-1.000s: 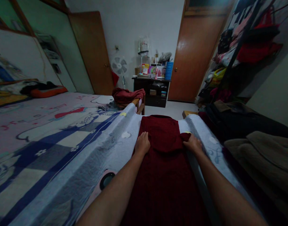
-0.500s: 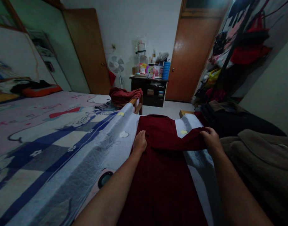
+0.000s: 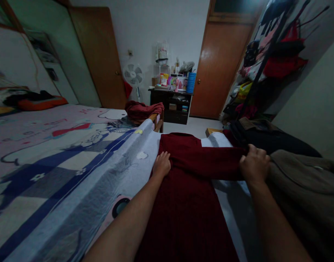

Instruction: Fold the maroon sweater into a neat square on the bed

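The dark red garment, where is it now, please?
In the head view, the garment lies centrally on the pale cover, its sleeve stretching rightward to the right hand.

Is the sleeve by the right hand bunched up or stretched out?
Stretched out: the sleeve runs sideways past the edge of the dark red garment, its end at the right hand.

- A home bedroom, shown by the patterned bed cover [image 3: 74, 163]
- Standing fan [image 3: 133, 74] beyond the cover
- Hanging bags [image 3: 285, 58] right of the fan
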